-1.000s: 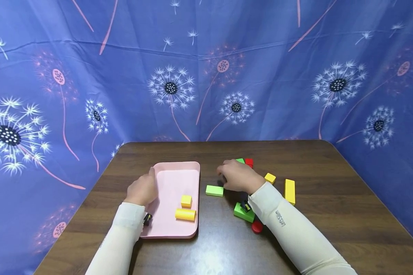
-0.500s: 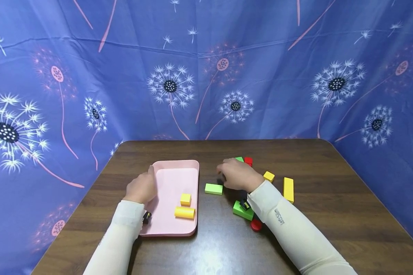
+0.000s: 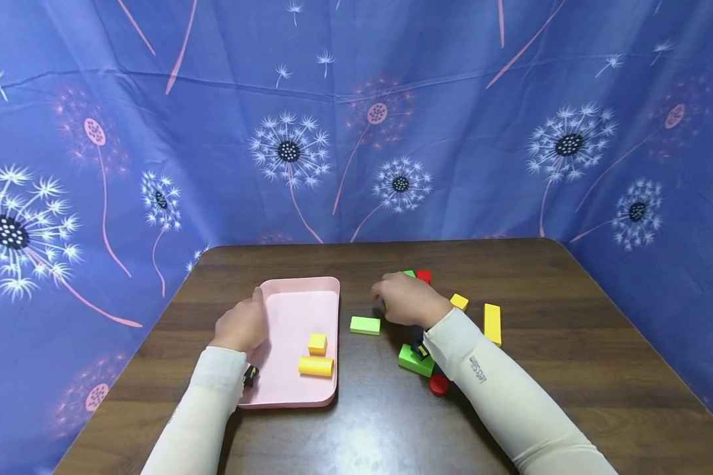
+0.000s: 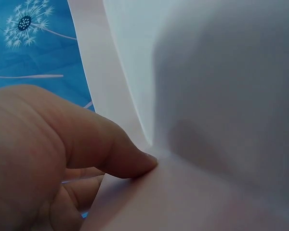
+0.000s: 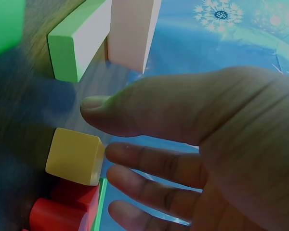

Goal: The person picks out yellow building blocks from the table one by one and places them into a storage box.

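Note:
My left hand (image 3: 243, 323) grips the left wall of a pink tray (image 3: 300, 284), its thumb pressed on the inner side and fingers outside, as the left wrist view shows. In the tray lie a yellow cube (image 3: 317, 344) and a yellow cylinder (image 3: 316, 366). My right hand (image 3: 408, 300) reaches low over the blocks to the tray's right. In the right wrist view a yellow block (image 5: 73, 156) sits right at the fingertips (image 5: 116, 153), with the thumb apart from it. A light green block (image 3: 365, 325) lies between tray and right hand. Red blocks (image 5: 74, 197) stand beyond the yellow one.
Near the right forearm lie a green block (image 3: 416, 361) and a red round block (image 3: 439, 385). Farther right are a small yellow block (image 3: 459, 302) and a long yellow block (image 3: 492, 324). A red block (image 3: 424, 276) sits behind the right hand. A blue patterned cloth (image 3: 356, 132) hangs behind the table.
The head view has shifted slightly. Both hands stay almost in place; a bit of yellow now shows between the right thumb and fingers.

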Available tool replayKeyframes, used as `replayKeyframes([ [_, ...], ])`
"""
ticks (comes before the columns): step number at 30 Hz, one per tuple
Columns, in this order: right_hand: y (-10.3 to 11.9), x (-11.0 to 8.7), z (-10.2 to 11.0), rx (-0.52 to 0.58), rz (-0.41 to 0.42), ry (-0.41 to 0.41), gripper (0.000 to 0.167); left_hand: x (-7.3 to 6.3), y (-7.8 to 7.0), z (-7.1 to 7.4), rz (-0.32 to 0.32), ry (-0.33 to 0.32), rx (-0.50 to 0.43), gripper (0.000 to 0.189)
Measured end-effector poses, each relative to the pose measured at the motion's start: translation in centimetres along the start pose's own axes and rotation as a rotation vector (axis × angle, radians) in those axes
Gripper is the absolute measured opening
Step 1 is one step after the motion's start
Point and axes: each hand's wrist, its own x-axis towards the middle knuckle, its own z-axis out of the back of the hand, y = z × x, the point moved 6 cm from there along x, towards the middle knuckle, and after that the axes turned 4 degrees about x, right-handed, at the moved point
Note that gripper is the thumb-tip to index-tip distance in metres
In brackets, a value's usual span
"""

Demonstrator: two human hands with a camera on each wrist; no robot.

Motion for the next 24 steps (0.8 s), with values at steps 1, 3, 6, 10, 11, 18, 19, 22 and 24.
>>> replayKeyframes([
  [1,0.01,0.05,-0.02,-0.002,0.003,-0.001,0.037,-0.02,0.07,0.01,0.001,0.0,0.0,0.06],
  [3,-0.09,0.16,-0.1,-0.004,0.001,0.004,0.038,-0.01,0.18,-0.03,0.006,0.001,-0.001,0.06],
  [6,-0.22,0.19,-0.17,-0.005,0.0,0.012,0.041,0.05,0.21,-0.07,0.006,0.0,-0.007,0.061],
  [10,-0.4,0.15,-0.3,-0.007,0.007,0.009,0.041,0.01,0.12,-0.13,0.012,0.007,-0.01,0.062],
  [11,-0.48,0.21,-0.36,-0.009,0.009,0.006,0.04,0.0,0.11,-0.12,0.015,0.008,-0.009,0.062],
  [18,-0.58,0.19,-0.54,0.0,0.013,0.006,0.038,-0.15,0.16,-0.32,0.027,0.017,-0.009,0.061],
  [19,-0.58,0.18,-0.55,-0.002,0.013,0.007,0.038,-0.14,0.14,-0.34,0.026,0.018,-0.009,0.061],
  [22,-0.63,0.13,-0.48,-0.006,-0.004,0.006,0.039,-0.09,0.08,-0.31,0.024,0.018,-0.008,0.061],
  [24,-0.64,0.1,-0.39,-0.012,-0.012,-0.002,0.038,-0.06,0.05,-0.24,0.024,0.021,-0.009,0.062],
])
